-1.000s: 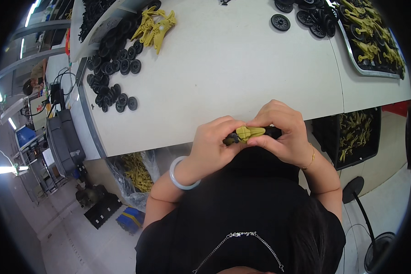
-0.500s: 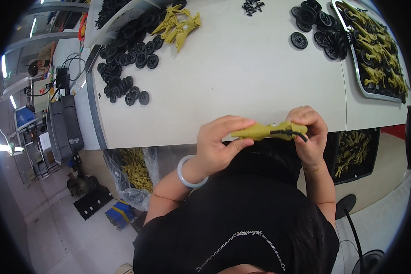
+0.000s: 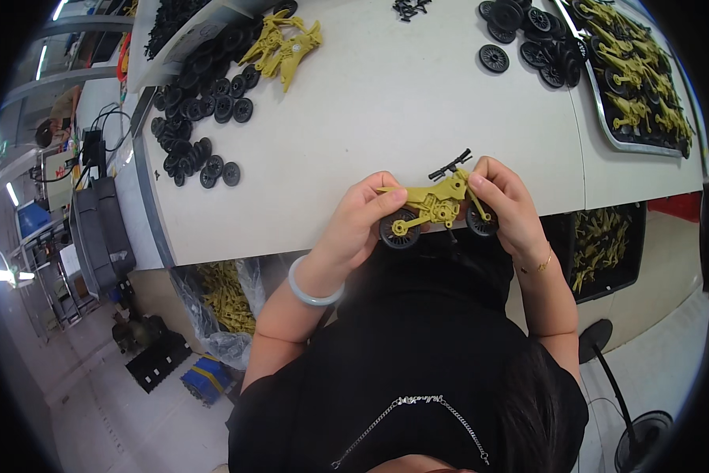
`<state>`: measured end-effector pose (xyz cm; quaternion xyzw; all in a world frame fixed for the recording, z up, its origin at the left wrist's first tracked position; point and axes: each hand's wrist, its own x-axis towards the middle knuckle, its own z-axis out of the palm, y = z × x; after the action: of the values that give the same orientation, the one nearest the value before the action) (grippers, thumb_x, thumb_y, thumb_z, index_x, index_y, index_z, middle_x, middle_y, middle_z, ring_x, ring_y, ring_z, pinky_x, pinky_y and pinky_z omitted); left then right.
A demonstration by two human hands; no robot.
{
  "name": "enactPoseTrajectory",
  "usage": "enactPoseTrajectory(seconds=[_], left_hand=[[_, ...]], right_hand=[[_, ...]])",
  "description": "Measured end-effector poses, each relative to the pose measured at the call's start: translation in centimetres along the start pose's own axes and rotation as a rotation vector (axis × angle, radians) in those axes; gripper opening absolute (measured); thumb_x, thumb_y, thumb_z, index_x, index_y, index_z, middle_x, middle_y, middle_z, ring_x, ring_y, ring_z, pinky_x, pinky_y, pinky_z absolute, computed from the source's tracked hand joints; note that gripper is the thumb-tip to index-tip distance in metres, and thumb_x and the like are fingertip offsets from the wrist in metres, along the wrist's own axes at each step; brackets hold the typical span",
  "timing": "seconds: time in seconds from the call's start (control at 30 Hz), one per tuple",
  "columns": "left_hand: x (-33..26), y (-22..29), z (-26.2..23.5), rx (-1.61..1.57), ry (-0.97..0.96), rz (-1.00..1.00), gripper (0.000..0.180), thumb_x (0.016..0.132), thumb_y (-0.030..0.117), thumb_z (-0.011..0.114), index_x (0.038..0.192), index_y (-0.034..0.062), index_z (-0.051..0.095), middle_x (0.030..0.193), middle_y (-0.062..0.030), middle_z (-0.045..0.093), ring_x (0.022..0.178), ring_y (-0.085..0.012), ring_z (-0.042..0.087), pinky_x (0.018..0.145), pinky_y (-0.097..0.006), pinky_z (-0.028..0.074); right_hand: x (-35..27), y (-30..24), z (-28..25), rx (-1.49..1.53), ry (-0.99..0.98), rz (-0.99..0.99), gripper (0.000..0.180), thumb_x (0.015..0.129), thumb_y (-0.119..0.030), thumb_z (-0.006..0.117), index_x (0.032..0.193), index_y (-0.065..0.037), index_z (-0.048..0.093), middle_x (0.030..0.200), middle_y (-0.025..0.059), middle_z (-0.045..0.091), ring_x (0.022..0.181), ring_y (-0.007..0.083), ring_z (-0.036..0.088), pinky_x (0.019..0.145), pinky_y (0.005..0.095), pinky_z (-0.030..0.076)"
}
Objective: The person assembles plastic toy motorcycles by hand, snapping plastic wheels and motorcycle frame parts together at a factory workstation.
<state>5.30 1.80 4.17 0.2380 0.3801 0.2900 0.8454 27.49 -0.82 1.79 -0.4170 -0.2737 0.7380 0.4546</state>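
Note:
Between my hands, just over the table's front edge, is a toy motorcycle (image 3: 441,203) with a yellow body, black handlebars and two black spoked wheels. Its side faces up toward me, front end to the right. My left hand (image 3: 365,209) pinches the tail above the rear wheel (image 3: 399,229). My right hand (image 3: 502,197) grips the front fork beside the front wheel (image 3: 481,220), which the fingers partly cover.
Black wheels (image 3: 223,109) and yellow body parts (image 3: 283,49) lie at the table's left. More wheels (image 3: 494,58) sit at right, near a metal tray (image 3: 648,147) of yellow motorcycles. Small black parts (image 3: 412,9) lie at the back. Below are a plastic-lined container (image 3: 227,296) and a black bin (image 3: 604,251) of yellow parts.
The toy motorcycle has been turned from its narrow edge onto its side, so both wheels and the handlebars now show. My hands still hold its two ends.

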Motion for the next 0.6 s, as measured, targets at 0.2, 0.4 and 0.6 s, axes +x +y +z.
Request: enactPoseTrajectory(seconds=[0.2,0.4,0.6], left_hand=[[0.3,0.5,-0.4,0.178,-0.073,-0.092,0.021,0.088,0.014,0.064,0.1,0.0007,0.053,0.095,-0.0079,0.065,0.089,-0.0141,0.063,0.082,-0.028,0.05],[0.9,2.3,1.2,0.664,-0.275,-0.297,0.038,0.083,0.007,0.069,0.117,-0.0036,0.054,0.109,-0.0095,0.063,0.101,-0.0151,0.06,0.091,-0.03,0.047],[-0.7,-0.3,-0.7,0.147,-0.252,0.07,0.039,0.086,0.006,0.066,0.121,-0.0032,0.051,0.111,-0.0095,0.063,0.103,-0.0174,0.06,0.092,-0.033,0.048]], right_hand=[[0.2,-1.2,-0.4,-0.273,-0.064,0.019,0.024,0.095,-0.02,0.056,0.08,-0.003,0.05,0.069,0.0016,0.058,0.066,0.008,0.059,0.056,0.0231,0.044],[0.1,-4.9,3.2,-0.981,-0.219,-0.017,0.019,0.085,-0.012,0.066,0.082,0.0,0.052,0.07,0.0056,0.061,0.06,0.0121,0.057,0.057,0.0244,0.043],[-3.0,-5.1,2.6,-0.912,0.185,-0.866,0.024,0.068,-0.016,0.076,0.084,-0.002,0.064,0.081,0.0093,0.061,0.068,0.0243,0.059,0.06,0.0322,0.047]])
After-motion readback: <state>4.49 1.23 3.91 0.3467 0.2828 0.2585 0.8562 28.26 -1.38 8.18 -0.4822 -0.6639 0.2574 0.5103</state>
